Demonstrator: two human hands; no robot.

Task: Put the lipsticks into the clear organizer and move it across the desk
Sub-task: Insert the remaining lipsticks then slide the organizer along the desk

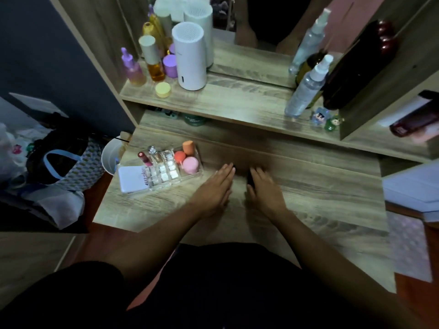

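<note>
The clear organizer [166,173] stands at the left of the wooden desk [308,186]. It holds a red lipstick [144,159], a silver-capped tube [152,151] and three makeup sponges [188,162]. My left hand [217,186] lies flat on the desk just right of the organizer, fingers straight and together, holding nothing. A small dark thing [234,166] shows at its fingertips. My right hand [264,188] rests beside it, fingers curled over a dark lipstick [250,180] that is mostly hidden in shadow.
A white compact case [131,179] lies against the organizer's left side. The upper shelf [237,100] carries bottles, jars, a white cylinder [190,55] and spray bottles [306,86]. A white cup [110,157] and bags sit off the desk's left edge.
</note>
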